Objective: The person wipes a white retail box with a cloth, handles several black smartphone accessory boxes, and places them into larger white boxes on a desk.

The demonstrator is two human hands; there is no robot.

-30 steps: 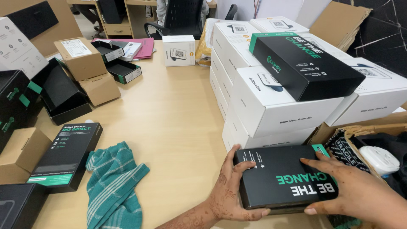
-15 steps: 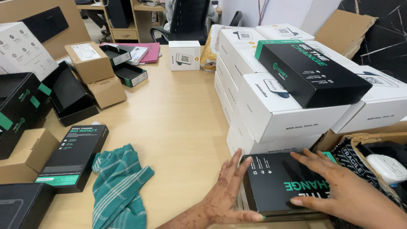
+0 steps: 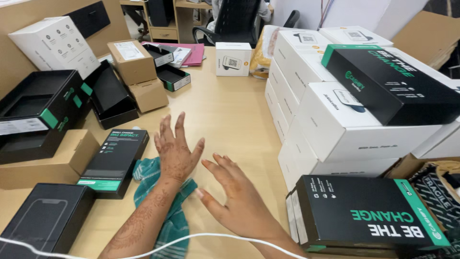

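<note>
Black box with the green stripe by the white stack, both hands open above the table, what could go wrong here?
1. The black box lies on flat packs at the table edge; a nudge might slide it off.
2. The white cable crosses below the right hand and could snag.
3. The left hand hovers over the green cloth, which could drag.

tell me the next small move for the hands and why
Probably reach the left hand down to the teal cloth just beneath it. Both hands are open and hold nothing, the right hand hovers beside it, and the black box lies apart at the right.
</note>
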